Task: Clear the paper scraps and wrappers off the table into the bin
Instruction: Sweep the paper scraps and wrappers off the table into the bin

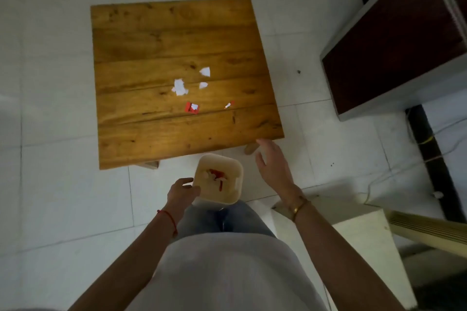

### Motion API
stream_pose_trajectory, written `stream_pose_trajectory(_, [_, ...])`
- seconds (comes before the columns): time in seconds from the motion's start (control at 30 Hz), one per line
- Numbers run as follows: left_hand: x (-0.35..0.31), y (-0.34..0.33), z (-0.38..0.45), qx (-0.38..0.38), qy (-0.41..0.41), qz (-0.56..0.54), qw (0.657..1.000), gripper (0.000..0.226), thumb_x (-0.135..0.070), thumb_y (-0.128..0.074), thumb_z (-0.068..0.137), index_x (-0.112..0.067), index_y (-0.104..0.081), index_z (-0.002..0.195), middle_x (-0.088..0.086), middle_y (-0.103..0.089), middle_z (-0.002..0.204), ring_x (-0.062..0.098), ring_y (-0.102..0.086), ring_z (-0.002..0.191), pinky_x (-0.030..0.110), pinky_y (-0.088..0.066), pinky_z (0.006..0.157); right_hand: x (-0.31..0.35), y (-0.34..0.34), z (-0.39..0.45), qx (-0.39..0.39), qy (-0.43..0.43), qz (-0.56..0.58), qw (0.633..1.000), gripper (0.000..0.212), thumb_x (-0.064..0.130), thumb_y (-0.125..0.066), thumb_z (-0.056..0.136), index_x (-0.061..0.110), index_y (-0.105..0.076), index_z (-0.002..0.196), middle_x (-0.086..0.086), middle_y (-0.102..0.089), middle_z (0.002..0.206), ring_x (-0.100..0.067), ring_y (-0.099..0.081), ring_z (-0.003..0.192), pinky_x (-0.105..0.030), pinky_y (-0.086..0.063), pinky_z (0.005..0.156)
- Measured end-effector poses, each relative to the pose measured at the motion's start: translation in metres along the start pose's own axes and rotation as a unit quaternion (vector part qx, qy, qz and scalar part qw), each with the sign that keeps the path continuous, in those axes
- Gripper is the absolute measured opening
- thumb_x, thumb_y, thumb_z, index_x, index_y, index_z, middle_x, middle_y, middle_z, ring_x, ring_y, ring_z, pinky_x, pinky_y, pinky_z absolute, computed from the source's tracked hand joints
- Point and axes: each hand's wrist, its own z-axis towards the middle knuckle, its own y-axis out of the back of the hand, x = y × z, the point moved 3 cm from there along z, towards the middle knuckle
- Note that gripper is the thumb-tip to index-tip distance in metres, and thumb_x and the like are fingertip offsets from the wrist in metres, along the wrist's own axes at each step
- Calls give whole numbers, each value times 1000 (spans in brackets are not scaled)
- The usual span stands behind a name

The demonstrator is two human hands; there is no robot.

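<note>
L hand (183, 190) grips square plastic bin (228, 199) rim; R hand (274, 166) released, over tile.

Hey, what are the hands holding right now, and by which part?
The left hand holds the cream bin by its near-left rim, fingers hooked over the edge. The right hand is open and holds nothing.
</note>
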Motion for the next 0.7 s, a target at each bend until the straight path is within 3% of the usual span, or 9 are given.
stream_pose_trajectory(0.17, [20, -20, 26, -22, 44, -65, 997, 47, -7, -62, 73, -7, -58, 120, 17, -67, 111, 34, -64, 102, 45, -53, 90, -3, -22, 62, 39, 34, -21, 998, 41, 25, -44, 100, 13, -42, 139, -7, -44, 144, -21, -41, 132, -29, -37, 102])
stream_pose_trajectory(0.53, [44, -48, 120, -40, 54, -58, 996, 50, -12, -60, 73, -16, -55, 123, 7, -65, 107, 23, -62, 89, 25, -49, 65, -16, -100, 188, 91, 90, -60, 990, 52, 23, -43, 100, 13, -27, 149, -5, -16, 160, -19, -16, 147, -30, -26, 113])
stream_pose_trajectory(0.7, [53, -56, 160, -41, 64, -69, 995, 50, -8, -60, 74, -17, -55, 122, 10, -65, 114, 25, -63, 94, 30, -53, 74, -33, -134, 227, 128, 78, -102, 983, 56, 24, -42, 100, 12, -21, 151, -6, -11, 161, -21, -10, 148, -41, -24, 118])
